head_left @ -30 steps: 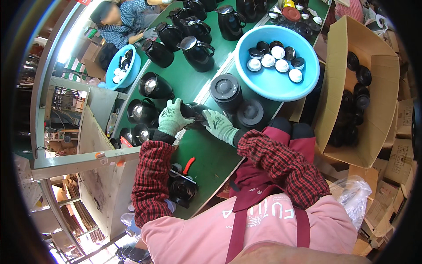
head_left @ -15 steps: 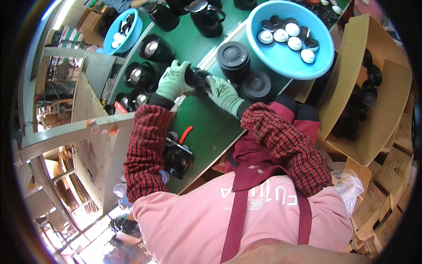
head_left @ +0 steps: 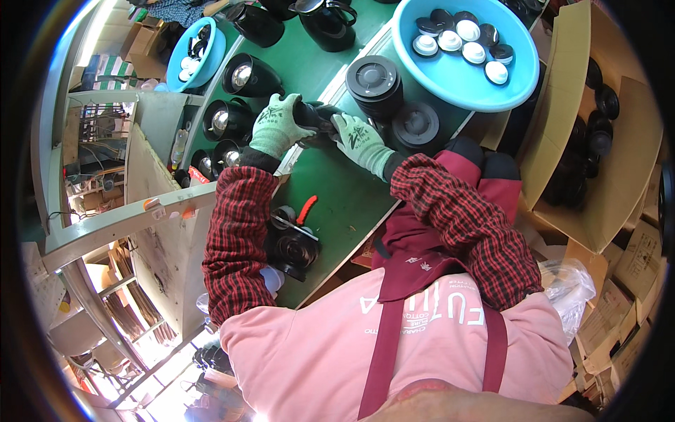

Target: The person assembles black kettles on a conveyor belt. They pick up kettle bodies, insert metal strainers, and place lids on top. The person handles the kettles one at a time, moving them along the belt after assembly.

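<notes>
The black part lies between the two gloved hands, above the green table. The left hand curls around its left end, thumb on the near side; the right hand grips its right end, fingers bent closed. Its exact shape is partly hidden. Right of it stands a stack of black lids.

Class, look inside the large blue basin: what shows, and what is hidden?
The large blue basin holds round white-topped pieces and round black pieces. The floor directly beneath them is covered.
</notes>
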`<state>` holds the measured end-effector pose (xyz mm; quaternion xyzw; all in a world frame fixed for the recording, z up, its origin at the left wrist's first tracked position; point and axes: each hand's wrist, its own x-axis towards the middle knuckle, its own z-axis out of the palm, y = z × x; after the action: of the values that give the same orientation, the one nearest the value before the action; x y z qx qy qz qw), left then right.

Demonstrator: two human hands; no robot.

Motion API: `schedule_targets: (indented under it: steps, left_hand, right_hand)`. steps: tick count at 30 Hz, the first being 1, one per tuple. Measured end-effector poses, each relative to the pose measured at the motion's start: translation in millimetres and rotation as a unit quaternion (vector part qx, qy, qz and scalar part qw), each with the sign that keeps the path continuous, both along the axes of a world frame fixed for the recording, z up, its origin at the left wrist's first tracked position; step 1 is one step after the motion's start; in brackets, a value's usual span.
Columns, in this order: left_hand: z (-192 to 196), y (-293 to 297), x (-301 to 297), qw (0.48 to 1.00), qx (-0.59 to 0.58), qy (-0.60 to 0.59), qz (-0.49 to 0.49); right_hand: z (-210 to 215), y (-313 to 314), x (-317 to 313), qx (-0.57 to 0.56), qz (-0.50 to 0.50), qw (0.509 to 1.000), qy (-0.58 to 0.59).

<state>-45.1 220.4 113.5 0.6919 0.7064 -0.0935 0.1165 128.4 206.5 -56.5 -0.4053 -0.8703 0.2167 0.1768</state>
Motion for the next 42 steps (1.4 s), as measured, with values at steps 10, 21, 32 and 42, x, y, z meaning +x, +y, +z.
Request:
schedule_targets:
  steps: [10, 21, 32, 42]
  left_hand:
    - [7.6, 6.4, 9.8, 0.999, -0.028, 0.039, -0.018]
    - [12.3, -2.9, 7.3, 0.99, -0.027, 0.022, -0.134]
    - [22.0, 5.7, -9.4, 0.986, 0.128, 0.044, -0.101]
    - [13.8, -0.7, 1.4, 0.971, -0.007, 0.031, -0.236]
  right_hand:
    - [-4.8, -1.9, -0.5, 0.031, -0.01, 0.999, 0.012]
    - [-3.3, -0.7, 2.0, 0.039, -0.007, 0.999, -0.001]
    - [-6.5, -3.4, -0.5, 0.074, -0.033, 0.996, 0.04]
    - [-13.4, -2.4, 0.2, 0.082, -0.012, 0.995, 0.053]
